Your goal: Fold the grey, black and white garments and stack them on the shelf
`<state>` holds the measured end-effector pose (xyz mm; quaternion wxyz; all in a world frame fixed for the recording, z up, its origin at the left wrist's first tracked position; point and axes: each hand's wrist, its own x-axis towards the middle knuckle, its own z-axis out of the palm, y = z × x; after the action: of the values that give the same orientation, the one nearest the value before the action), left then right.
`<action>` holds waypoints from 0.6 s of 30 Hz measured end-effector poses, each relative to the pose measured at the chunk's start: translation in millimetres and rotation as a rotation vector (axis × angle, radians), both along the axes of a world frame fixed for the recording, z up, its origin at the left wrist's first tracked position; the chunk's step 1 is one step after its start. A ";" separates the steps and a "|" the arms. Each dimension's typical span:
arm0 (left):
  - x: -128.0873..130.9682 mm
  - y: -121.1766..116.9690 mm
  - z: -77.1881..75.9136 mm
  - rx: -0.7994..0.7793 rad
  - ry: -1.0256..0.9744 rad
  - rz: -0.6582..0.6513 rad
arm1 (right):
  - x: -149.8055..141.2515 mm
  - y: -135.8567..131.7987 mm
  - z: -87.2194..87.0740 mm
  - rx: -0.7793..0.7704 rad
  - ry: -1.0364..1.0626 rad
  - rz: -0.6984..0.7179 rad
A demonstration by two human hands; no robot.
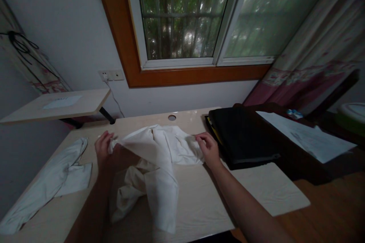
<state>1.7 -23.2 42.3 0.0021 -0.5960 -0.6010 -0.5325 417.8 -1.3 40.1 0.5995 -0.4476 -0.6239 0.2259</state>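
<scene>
A: Pale tabletop (199,197), dim rm, window (179,63) behind. What's on?
B: White cloth (164,159), mid-tabletop, crumpled. L hand (103,149) pinched closed on one end, R hand (209,149) likewise, opp. side.
A: Long axis?
B: Upper part spans L–R btwn hands; long flap (164,205) points twd wearer.

The person's bare left arm (95,197) comes up from the bottom and leans a little to the right. At its end, the bare left hand (103,148) pinches, with its fingers curled in. The bare right arm (242,199) is long and slants up to the left. The bare right hand (210,151) pinches too, and its fingertips point left. Both hands are well apart, almost level with each other
</scene>
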 end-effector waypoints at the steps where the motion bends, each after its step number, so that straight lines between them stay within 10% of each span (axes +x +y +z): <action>1: 4.8 -2.4 0.7 0.033 0.142 -0.047 | -2.4 -3.5 0.7 0.032 -0.114 0.073; 8: 45.3 -12.1 4.7 -0.043 0.702 -0.425 | -31.3 -14.4 4.4 0.179 -0.648 0.585; 18: 46.9 -16.2 -2.7 -0.133 0.628 -0.381 | -24.2 -6.0 -7.0 0.222 -0.724 0.387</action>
<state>48.6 -39.4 39.6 0.0486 -0.8305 -0.4824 -0.2743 393.6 -7.3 33.1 0.3327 -0.3055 -0.8872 0.0938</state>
